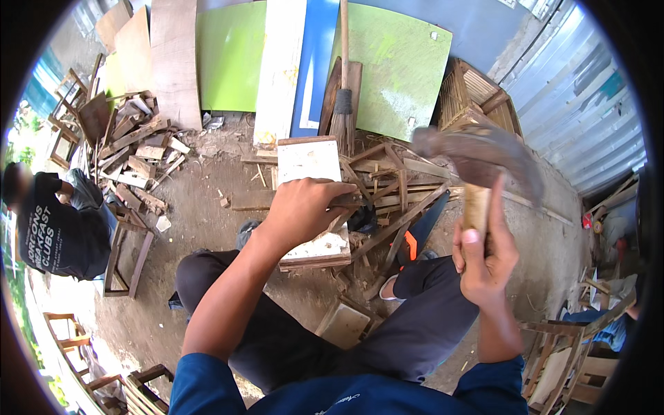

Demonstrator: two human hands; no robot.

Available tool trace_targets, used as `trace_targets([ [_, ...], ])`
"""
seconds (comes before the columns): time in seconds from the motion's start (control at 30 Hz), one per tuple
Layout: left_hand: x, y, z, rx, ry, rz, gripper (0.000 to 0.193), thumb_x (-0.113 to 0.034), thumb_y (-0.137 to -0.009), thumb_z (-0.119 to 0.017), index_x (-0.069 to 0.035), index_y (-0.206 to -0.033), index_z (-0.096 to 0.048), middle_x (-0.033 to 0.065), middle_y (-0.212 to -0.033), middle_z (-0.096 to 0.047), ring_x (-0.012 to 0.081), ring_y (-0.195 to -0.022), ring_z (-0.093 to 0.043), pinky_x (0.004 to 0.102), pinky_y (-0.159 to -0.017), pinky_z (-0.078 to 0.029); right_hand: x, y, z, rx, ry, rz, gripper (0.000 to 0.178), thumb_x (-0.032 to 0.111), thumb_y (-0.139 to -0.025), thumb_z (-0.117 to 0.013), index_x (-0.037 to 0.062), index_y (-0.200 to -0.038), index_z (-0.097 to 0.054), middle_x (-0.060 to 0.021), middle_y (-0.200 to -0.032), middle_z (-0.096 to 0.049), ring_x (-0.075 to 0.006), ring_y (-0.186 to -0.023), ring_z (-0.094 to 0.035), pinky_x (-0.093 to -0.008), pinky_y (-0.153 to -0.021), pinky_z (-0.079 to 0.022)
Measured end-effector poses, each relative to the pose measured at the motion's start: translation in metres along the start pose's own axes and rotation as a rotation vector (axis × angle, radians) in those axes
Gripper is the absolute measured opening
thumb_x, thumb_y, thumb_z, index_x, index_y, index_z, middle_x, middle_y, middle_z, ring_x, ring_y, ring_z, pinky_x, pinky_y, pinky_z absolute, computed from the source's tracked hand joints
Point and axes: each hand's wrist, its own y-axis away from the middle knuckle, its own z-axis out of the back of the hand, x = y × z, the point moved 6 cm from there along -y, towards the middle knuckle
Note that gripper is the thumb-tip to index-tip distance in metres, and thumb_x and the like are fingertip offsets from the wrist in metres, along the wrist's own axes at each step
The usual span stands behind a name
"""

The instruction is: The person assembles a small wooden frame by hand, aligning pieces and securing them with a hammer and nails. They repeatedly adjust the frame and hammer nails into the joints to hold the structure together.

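head: head-worn left fisheye | faces down, forward | near left hand (303, 207), right hand (488, 266)

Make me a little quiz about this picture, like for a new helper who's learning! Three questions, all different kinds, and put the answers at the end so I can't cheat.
1. Fill in the blank: the right hand grips a ____.

2. True or false: the broom stands with its bristles down.

3. Pick one: what colour is the top of the board below the left hand?
A) green
B) white
C) blue

Key:
1. hammer
2. true
3. B
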Motion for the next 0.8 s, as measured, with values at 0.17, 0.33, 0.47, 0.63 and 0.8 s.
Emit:
trace_targets([
  [0.17, 0.004, -0.002, -0.002, 0.037, -0.009, 0.033, 0.033, -0.036, -0.091, -0.080, -0.022, -0.122, -0.080, 0.0112, -0.092, -0.080, 0.0349, -0.085, -0.077, 0.0475, -0.076, -0.061, -0.020, 0.016, -0.041, 0.072, 0.130, 0.222, 0.060, 0.006, -0.105, -0.061, -0.0073, -0.160, -0.043, -0.0217, -0.107, -0.075, -0.0242, -0.080, -0.073, -0.0340, -0.072, -0.058],
  [0.33, 0.005, -0.005, 0.003, 0.068, 0.029, 0.069, 0.035, -0.035, -0.090, -0.081, -0.021, -0.122, -0.080, 0.0116, -0.096, -0.080, 0.0357, -0.088, -0.077, 0.0481, -0.079, -0.062, -0.044, 0.014, -0.059, 0.311, 0.172, 0.031, 0.057, 0.008, -0.105, -0.065, -0.0046, -0.158, -0.048, -0.0298, -0.140, -0.068, -0.0328, -0.126, -0.071, -0.0380, -0.100, -0.056],
  [0.47, 0.005, 0.001, 0.002, 0.043, 0.031, 0.077, 0.034, -0.033, -0.090, -0.081, -0.021, -0.121, -0.080, 0.0116, -0.098, -0.080, 0.0361, -0.089, -0.077, 0.0479, -0.080, -0.062, -0.020, 0.003, -0.033, 0.199, 0.220, 0.001, 0.057, 0.007, -0.106, -0.063, -0.0062, -0.159, -0.046, -0.0236, -0.119, -0.073, -0.0268, -0.095, -0.072, -0.0348, -0.082, -0.057],
  [0.63, 0.007, 0.005, 0.002, 0.005, 0.090, 0.064, 0.033, -0.029, -0.089, -0.083, -0.017, -0.120, -0.080, 0.0137, -0.096, -0.080, 0.0380, -0.086, -0.076, 0.0480, -0.078, -0.061, -0.011, 0.007, -0.010, -0.112, -0.129, -0.008, 0.064, 0.006, -0.106, -0.058, -0.0120, -0.163, -0.034, -0.0119, -0.083, -0.068, -0.0130, -0.063, -0.059, -0.0297, -0.060, -0.051],
  [0.8, 0.005, 0.007, 0.004, 0.075, 0.064, 0.108, 0.032, -0.028, -0.089, -0.083, -0.017, -0.119, -0.080, 0.0139, -0.096, -0.080, 0.0377, -0.087, -0.076, 0.0482, -0.078, -0.060, -0.041, 0.015, -0.069, 0.374, 0.177, 0.041, 0.058, 0.011, -0.109, -0.059, -0.0057, -0.162, -0.042, -0.0269, -0.131, -0.072, -0.0191, -0.073, -0.067, -0.0319, -0.071, -0.056],
])
